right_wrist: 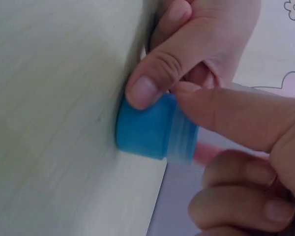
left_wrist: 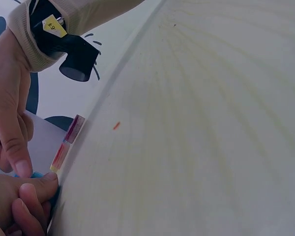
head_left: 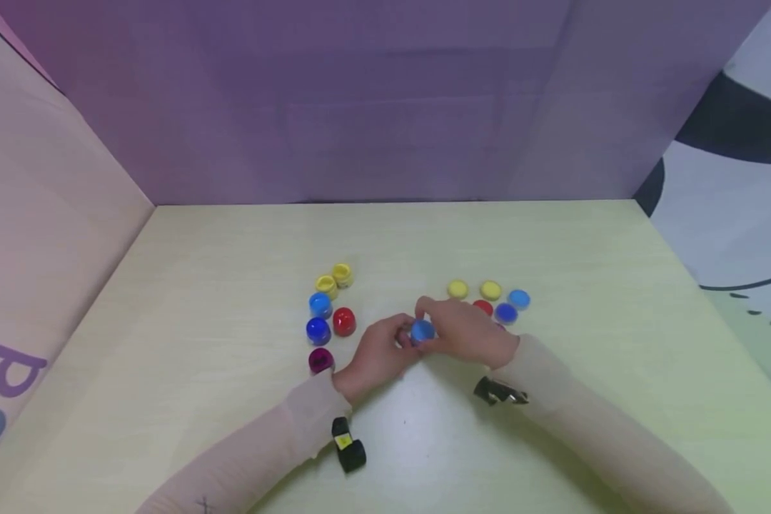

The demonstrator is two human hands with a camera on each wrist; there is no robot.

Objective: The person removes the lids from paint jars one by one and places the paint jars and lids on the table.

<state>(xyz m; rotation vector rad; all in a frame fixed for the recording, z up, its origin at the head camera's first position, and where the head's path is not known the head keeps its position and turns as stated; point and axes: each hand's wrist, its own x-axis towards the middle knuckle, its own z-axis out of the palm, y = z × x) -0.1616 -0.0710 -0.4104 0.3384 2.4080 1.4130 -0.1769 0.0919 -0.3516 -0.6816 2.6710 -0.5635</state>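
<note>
Both hands meet at a small blue jar near the table's middle. My left hand grips its body, with the thumb pressed along the side in the right wrist view. From the other side my right hand pinches the blue lid over the jar's translucent rim. The jar's base lies close to the tabletop. Left of the hands stand several small jars: yellow, light blue, dark blue, red and purple.
Flat round lids lie beyond the right hand: two yellow, one red, one light blue and one dark blue. The right hand partly covers a purple one. A purple panel rises behind the pale table.
</note>
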